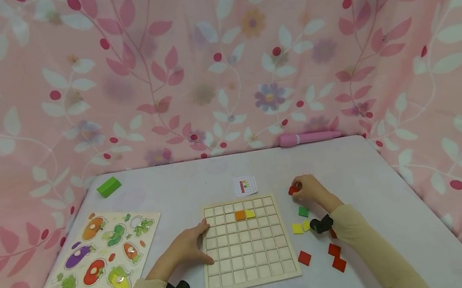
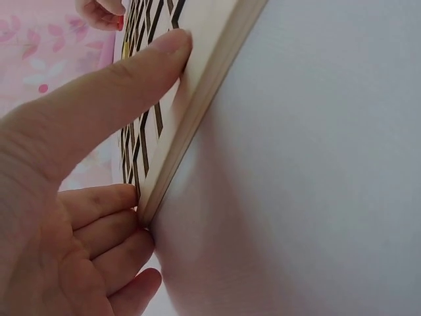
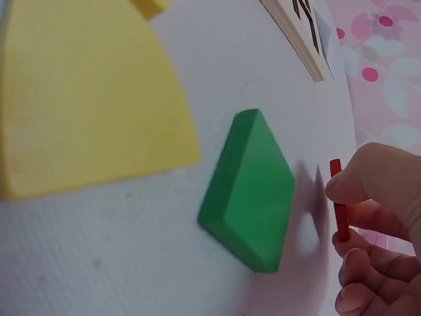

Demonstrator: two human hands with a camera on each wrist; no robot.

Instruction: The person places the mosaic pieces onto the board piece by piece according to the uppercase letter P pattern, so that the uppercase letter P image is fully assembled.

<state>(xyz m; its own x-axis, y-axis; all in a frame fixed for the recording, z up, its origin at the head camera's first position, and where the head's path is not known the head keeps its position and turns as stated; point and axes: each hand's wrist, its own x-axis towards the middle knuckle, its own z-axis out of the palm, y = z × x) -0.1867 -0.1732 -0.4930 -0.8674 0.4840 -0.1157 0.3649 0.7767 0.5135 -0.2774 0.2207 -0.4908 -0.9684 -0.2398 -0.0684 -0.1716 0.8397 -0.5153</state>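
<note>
My right hand (image 1: 311,190) pinches a small red square tile (image 1: 293,190) between thumb and fingers, just off the table at the board's upper right. In the right wrist view that red tile (image 3: 340,207) is seen edge-on. My left hand (image 1: 184,248) rests at the left edge of a wooden grid board (image 1: 252,274); in the left wrist view the thumb (image 2: 131,79) lies on its top and the fingertips touch its edge. An orange tile (image 1: 240,215) and a yellow tile (image 1: 250,214) sit side by side in the second row of cells.
Right of the board lie a green tile (image 1: 303,211), yellow tiles (image 1: 298,228) and several red tiles (image 1: 304,258). A small printed card (image 1: 245,186) is behind the board. A vegetable puzzle (image 1: 108,252) lies left, a green block (image 1: 109,187) back left, a pink stick-shaped object (image 1: 310,137) at the back.
</note>
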